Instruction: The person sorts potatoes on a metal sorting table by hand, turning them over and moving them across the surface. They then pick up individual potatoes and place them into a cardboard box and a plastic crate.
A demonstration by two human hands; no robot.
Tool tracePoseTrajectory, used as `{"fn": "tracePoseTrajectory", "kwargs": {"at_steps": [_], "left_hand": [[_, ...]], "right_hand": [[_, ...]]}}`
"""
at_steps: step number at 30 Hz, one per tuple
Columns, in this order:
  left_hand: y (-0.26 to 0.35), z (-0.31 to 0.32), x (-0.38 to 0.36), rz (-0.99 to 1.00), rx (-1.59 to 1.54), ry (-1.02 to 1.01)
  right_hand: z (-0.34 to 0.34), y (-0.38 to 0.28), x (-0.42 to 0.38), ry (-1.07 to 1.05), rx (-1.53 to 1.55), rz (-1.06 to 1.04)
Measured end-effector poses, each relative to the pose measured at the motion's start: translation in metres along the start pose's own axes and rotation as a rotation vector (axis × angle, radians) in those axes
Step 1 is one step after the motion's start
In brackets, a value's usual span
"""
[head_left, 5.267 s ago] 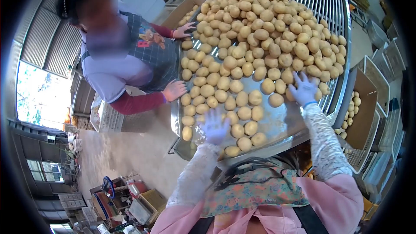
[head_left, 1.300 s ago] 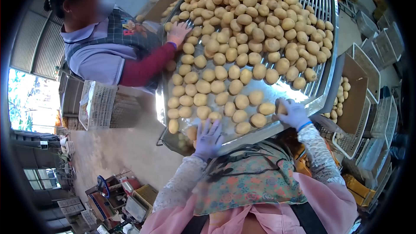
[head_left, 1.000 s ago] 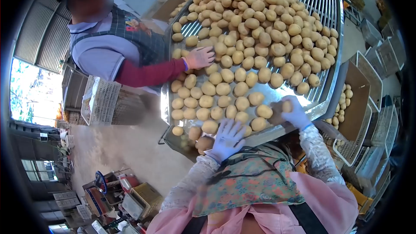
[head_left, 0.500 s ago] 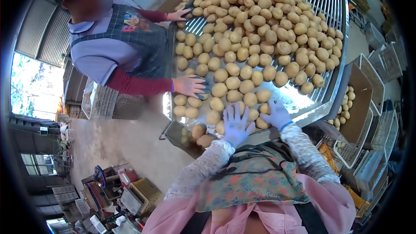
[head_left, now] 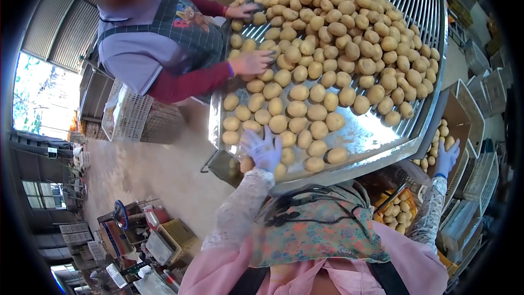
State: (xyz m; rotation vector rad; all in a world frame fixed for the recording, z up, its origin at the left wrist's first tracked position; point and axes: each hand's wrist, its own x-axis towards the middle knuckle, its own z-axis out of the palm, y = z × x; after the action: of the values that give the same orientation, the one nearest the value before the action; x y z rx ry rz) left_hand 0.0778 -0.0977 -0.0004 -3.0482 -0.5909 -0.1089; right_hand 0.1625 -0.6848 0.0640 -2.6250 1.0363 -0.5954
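Many potatoes are spread on the metal table. Left hand is laid open (fingers splayed) on the potatoes at lower centre; right hand is open over the box at right. Culls are best lifted singly, not raked.

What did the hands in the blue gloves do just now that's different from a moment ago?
The right hand left the metal table and swung out right, over the cardboard box holding potatoes. The left hand slid left along the near edge, resting on the potatoes. The co-worker's hand moved further up the pile. The heap stays spread across the table.

Left hand spread; right hand outstretched
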Motion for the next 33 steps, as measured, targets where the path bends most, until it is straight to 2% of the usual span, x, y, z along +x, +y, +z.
{"fn": "tracePoseTrajectory", "kwargs": {"at_steps": [2, 3, 4, 5, 6, 8, 10, 12, 13, 14, 15, 16, 17, 18, 19, 20, 21, 22, 23, 24, 25, 27, 28, 29, 30, 31, 32, 33], "left_hand": [[0.031, 0.002, 0.008, 0.105, -0.082, -0.045], [0.041, 0.004, 0.001, 0.105, -0.080, -0.050], [0.049, 0.004, -0.007, 0.197, -0.164, -0.048], [0.050, 0.002, -0.011, 0.290, -0.246, -0.040], [0.044, -0.004, -0.017, 0.291, -0.239, -0.036], [0.019, -0.019, -0.042, 0.701, -0.253, -0.068], [-0.016, -0.023, -0.062, 0.732, -0.267, -0.082], [-0.051, -0.028, -0.065, 0.764, -0.284, -0.099], [-0.068, -0.030, -0.064, 0.607, -0.216, -0.142], [-0.075, -0.028, -0.064, 0.447, -0.151, -0.182], [-0.073, -0.020, -0.061, 0.447, -0.157, -0.185], [-0.068, -0.009, -0.051, 0.254, -0.179, -0.077], [-0.062, 0.001, -0.042, 0.060, -0.200, 0.036], [-0.045, 0.004, -0.039, 0.060, -0.206, 0.038], [-0.018, 0.007, -0.040, 0.063, -0.190, 0.037], [0.008, 0.008, -0.044, 0.063, -0.172, 0.036], [0.029, 0.008, -0.054, 0.155, -0.259, -0.021], [0.041, 0.005, -0.064, 0.246, -0.343, -0.079], [0.041, -0.003, -0.065, 0.238, -0.341, -0.082], [0.041, -0.011, -0.066, 0.379, -0.350, -0.110], [0.039, -0.016, -0.065, 0.527, -0.357, -0.140], [0.019, -0.008, -0.055, 0.574, -0.415, -0.132], [0.008, -0.016, -0.046, 0.622, -0.477, -0.123], [0.000, -0.026, -0.042, 0.544, -0.475, -0.104], [-0.013, -0.023, -0.033, 0.555, -0.473, -0.103], [-0.028, -0.012, -0.024, 0.496, -0.480, -0.022], [-0.041, -0.006, -0.021, 0.436, -0.487, 0.051], [-0.050, -0.010, -0.016, 0.447, -0.490, 0.039]], "right_hand": [[0.015, -0.014, -0.001, -0.163, 0.368, -0.456], [0.023, -0.042, -0.025, -0.186, 0.300, -0.593], [0.025, -0.086, -0.060, -0.209, 0.235, -0.729], [0.021, -0.123, -0.086, -0.372, 0.301, -0.939], [0.027, -0.148, -0.115, -0.506, 0.228, -0.978], [0.034, -0.183, -0.163, -0.561, 0.277, -1.247], [0.029, -0.209, -0.207, -0.678, 0.157, -1.402], [0.046, -0.211, -0.250, -0.590, 0.123, -1.394], [0.052, -0.220, -0.262, -0.591, 0.122, -1.391], [0.056, -0.229, -0.273, -0.632, 0.261, -1.435], [0.060, -0.234, -0.280, -0.673, 0.400, -1.475], [0.071, -0.239, -0.285, -0.672, 0.392, -1.476], [0.084, -0.248, -0.286, -0.803, 0.427, -1.603], [0.093, -0.257, -0.283, -0.940, 0.461, -1.724], [0.100, -0.274, -0.268, -1.231, 0.355, -1.482], [0.102, -0.285, -0.252, -1.023, 0.472, -1.311], [0.101, -0.293, -0.234, -0.816, 0.578, -1.137], [0.096, -0.301, -0.214, -0.641, 0.412, -1.134], [0.092, -0.306, -0.200, -0.467, 0.248, -1.120], [0.094, -0.306, -0.195, -0.473, 0.250, -1.118], [0.094, -0.305, -0.191, -0.534, 0.094, -1.169], [0.085, -0.297, -0.191, -0.646, -0.191, -1.319], [0.081, -0.285, -0.198, -0.647, -0.186, -1.317], [0.076, -0.271, -0.205, -0.667, -0.111, -1.336], [0.073, -0.261, -0.208, -0.683, -0.040, -1.352], [0.068, -0.258, -0.207, -0.900, -0.009, -1.157], [0.063, -0.249, -0.205, -0.903, -0.013, -1.145], [0.060, -0.235, -0.201, -0.921, 0.255, -0.964]]}}
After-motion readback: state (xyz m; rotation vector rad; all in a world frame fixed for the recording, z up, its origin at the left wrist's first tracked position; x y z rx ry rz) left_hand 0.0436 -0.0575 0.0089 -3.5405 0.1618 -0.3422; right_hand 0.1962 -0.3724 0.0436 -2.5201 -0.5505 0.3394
